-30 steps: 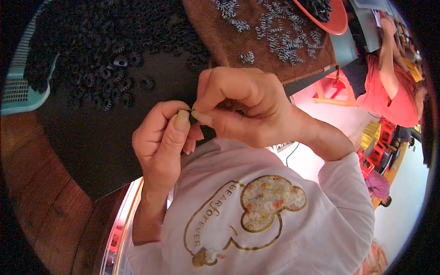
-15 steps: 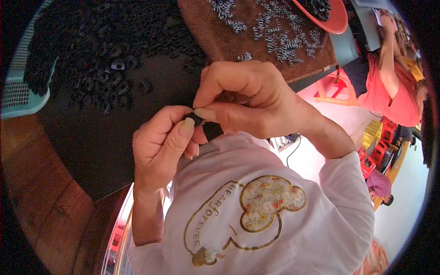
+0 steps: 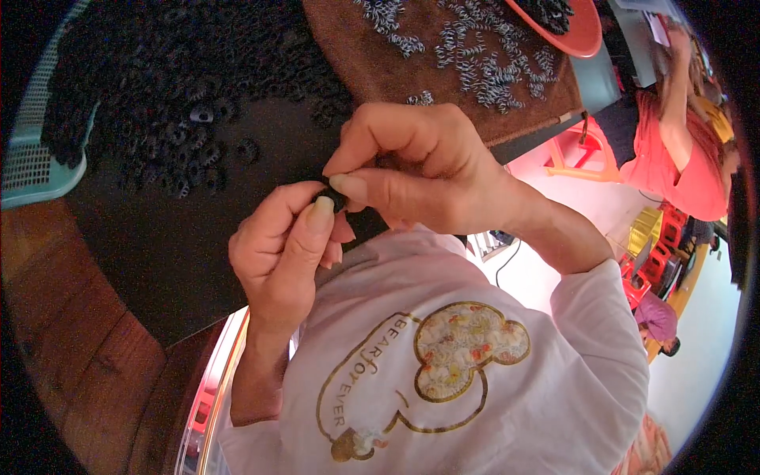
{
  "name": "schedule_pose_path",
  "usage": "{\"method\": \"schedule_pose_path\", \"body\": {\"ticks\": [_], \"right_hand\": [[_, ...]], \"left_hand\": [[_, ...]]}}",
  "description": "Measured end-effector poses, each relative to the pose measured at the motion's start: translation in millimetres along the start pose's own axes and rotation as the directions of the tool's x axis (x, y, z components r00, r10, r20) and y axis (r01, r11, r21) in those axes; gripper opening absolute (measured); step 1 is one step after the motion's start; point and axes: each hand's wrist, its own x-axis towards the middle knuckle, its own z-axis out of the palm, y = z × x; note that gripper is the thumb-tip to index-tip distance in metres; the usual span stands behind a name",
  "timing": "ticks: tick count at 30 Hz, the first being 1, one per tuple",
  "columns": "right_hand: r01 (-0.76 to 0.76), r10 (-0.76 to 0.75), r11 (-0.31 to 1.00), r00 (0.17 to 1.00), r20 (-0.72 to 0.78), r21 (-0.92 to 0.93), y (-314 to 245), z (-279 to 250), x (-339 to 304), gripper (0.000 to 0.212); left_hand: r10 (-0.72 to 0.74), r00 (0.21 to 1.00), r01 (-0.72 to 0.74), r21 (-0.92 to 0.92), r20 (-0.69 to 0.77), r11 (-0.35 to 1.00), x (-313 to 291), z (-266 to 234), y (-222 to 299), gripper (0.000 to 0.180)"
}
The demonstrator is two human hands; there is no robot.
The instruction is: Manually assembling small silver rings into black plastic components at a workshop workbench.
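My left hand is closed, with a small black plastic piece pinched between thumb and forefinger. Thumb and forefinger of my right hand are pressed together right against that piece. What they grip, if anything, is hidden behind the fingertips. Both hands meet above the near edge of the dark work surface, in front of my white shirt. Beyond my left hand lies a large heap of similar black plastic pieces, some scattered loose. Past my right hand, many small metal springs are spread over a brown towel.
A light green plastic basket stands at the far left against the heap. At the far right an orange-red basin holds dark pieces. A red stool and a person in a red top are off to the right.
My right fingertips have shifted slightly left and closer over the black piece, covering more of it. My left hand has barely moved. The person at the right has moved an arm slightly.
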Motion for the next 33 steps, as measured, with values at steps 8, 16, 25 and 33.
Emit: {"method": "schedule_pose_path", "body": {"ticks": [8,16,25,33], "right_hand": [[-0.095,0.096,0.991,0.995,0.006,-0.091,-6,-5,6,0.011],[-0.078,0.078,0.996,0.997,-0.009,-0.034,-6,-6,4,0.01],[0.174,-0.166,0.98,0.982,0.086,-0.098,3,-11,8,0.007],[-0.121,0.121,0.992,0.993,0.001,-0.04,-12,-17,3,0.005]], "left_hand": [[-0.01,0.998,0.01,-0.007,-0.06,1.0,1,4,0,0.019],[-0.123,0.984,0.109,0.106,0.128,0.988,11,-1,6,0.019],[-0.048,0.992,0.035,0.115,0.12,0.993,8,2,0,0.019],[-0.05,0.993,0.04,0.092,0.11,0.995,8,0,-5,0.018]]}}
